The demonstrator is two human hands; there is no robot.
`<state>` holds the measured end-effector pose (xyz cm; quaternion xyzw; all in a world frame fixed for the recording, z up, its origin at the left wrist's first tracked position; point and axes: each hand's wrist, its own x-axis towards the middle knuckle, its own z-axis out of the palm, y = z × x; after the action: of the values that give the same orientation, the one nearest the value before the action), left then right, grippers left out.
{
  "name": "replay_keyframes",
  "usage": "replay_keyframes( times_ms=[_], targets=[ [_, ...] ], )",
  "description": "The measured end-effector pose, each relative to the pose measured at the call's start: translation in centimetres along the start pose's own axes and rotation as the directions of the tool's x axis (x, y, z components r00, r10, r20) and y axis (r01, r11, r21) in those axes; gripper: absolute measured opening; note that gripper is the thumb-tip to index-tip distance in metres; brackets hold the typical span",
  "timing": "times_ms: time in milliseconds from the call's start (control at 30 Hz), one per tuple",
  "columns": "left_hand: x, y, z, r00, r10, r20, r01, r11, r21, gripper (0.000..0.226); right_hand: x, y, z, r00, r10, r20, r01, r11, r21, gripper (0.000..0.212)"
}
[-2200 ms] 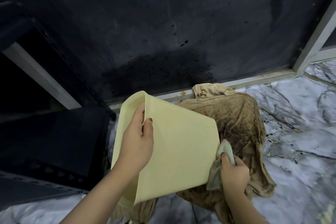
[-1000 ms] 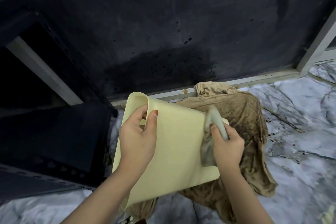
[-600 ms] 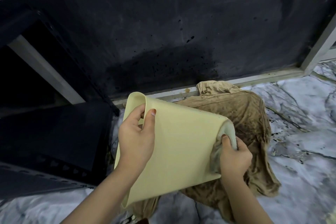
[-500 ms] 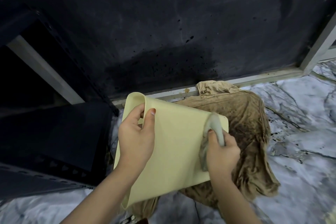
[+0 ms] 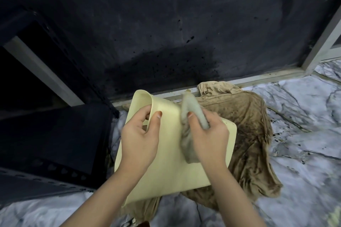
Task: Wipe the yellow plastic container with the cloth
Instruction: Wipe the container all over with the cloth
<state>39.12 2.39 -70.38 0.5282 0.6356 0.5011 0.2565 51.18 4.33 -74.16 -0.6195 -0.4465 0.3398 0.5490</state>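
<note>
Looking down at a marbled grey-white floor (image 5: 304,134) that meets a dark, spattered wall panel (image 5: 166,24) along a pale metal sill (image 5: 258,77). Black perforated shelving (image 5: 46,143) sits to the left. A stained brown garment (image 5: 249,134) lies crumpled on the floor at the foot of the wall.

Yellow plastic container (image 5: 171,162) is held above the garment, tilted, its broad outer wall facing up and its rim toward the wall. Left hand (image 5: 140,140) grips it at the rim, thumb on the outside, fingers curled over the edge to the inside. Right hand (image 5: 208,140) is closed around a bunched grey-white cloth (image 5: 191,116), pressing it against the upper part of the outer wall, just beside the left thumb. One tail of cloth sticks up past the rim; it is blurred.

Step in hand, as I judge it: wiping the outer wall. To do it well, keep the left grip firm so the thin wall does not flex away, lay the cloth flatter for fuller contact, stroke rim to base in overlapping passes, then rotate the container to reach the unseen faces. Interior condition cannot be told.
</note>
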Motion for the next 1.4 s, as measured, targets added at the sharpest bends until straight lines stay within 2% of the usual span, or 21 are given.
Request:
replay_keyframes(
  times_ms=[133, 233, 367, 567, 667, 733, 833, 933, 1100, 1167, 1200, 1267, 1300, 1333, 1400],
  targets=[
    [-0.1, 0.2, -0.2, 1.0, -0.01, 0.004, 0.01, 1.0, -0.014, 0.019, 2.1, 2.1, -1.8, 0.985, 0.167, -0.03, -0.167, 0.986, 0.024, 0.009],
    [-0.2, 0.2, -0.3, 1.0, -0.021, 0.005, 0.021, 0.999, -0.027, 0.018, 3.0, 3.9, -2.8, 0.973, 0.219, -0.068, -0.219, 0.976, 0.004, 0.014],
    [-0.4, 0.6, -0.4, 0.999, -0.029, 0.015, 0.03, 0.999, -0.042, 0.019, 3.8, 5.7, -4.0, 0.951, 0.282, -0.124, -0.283, 0.959, 0.016, 0.032],
    [-0.6, 0.9, -0.6, 0.997, -0.055, 0.044, 0.058, 0.996, -0.062, 0.021, 4.7, 8.1, -6.0, 0.914, 0.359, -0.187, -0.363, 0.932, 0.016, 0.03],
    [-0.4, 1.0, -0.7, 0.991, -0.067, 0.115, 0.072, 0.997, -0.04, 0.022, 4.9, 9.1, -6.9, 0.893, 0.403, -0.198, -0.408, 0.913, 0.017, 0.025],
    [-0.1, 1.2, -0.9, 0.974, -0.083, 0.211, 0.085, 0.996, -0.001, 0.023, 5.1, 9.4, -7.3, 0.893, 0.413, -0.178, -0.419, 0.908, 0.003, 0.024],
    [0.5, 1.6, -1.2, 0.932, -0.132, 0.337, 0.124, 0.991, 0.045, 0.041, 5.8, 9.3, -7.9, 0.91, 0.39, -0.141, -0.4, 0.915, -0.046, 0.02],
    [1.0, 2.1, -1.5, 0.904, -0.174, 0.391, 0.147, 0.984, 0.098, 0.054, 5.9, 9.3, -8.3, 0.919, 0.374, -0.121, -0.384, 0.92, -0.075, 0.02],
    [1.3, 2.6, -2.0, 0.879, -0.241, 0.41, 0.23, 0.97, 0.077, 0.04, 5.2, 9.4, -8.5, 0.936, 0.335, -0.105, -0.342, 0.938, -0.06, 0.019],
    [1.1, 2.9, -2.1, 0.881, -0.276, 0.385, 0.283, 0.958, 0.039, 0.023, 4.6, 9.5, -8.4, 0.941, 0.315, -0.123, -0.322, 0.946, -0.034, 0.009],
    [1.1, 3.1, -2.1, 0.888, -0.294, 0.355, 0.304, 0.952, 0.027, 0.022, 4.2, 9.5, -8.3, 0.944, 0.306, -0.124, -0.311, 0.95, -0.027, 0.005],
    [1.4, 2.9, -2.2, 0.91, -0.318, 0.266, 0.318, 0.947, 0.045, 0.058, 3.8, 9.5, -8.2, 0.955, 0.279, -0.105, -0.282, 0.959, -0.023, 0.011],
    [1.5, 2.7, -2.3, 0.923, -0.325, 0.206, 0.321, 0.945, 0.053, 0.068, 3.7, 9.3, -8.2, 0.96, 0.265, -0.084, -0.269, 0.963, -0.03, 0.013],
    [1.7, 2.5, -2.3, 0.936, -0.324, 0.138, 0.32, 0.946, 0.052, 0.068, 3.6, 9.0, -8.1, 0.966, 0.252, -0.062, -0.255, 0.966, -0.042, 0.015],
    [1.6, 2.3, -2.2, 0.95, -0.305, 0.07, 0.304, 0.952, 0.032, 0.054, 3.6, 8.7, -7.8, 0.974, 0.226, -0.031, -0.228, 0.972, -0.064, 0.018]
  ],
)
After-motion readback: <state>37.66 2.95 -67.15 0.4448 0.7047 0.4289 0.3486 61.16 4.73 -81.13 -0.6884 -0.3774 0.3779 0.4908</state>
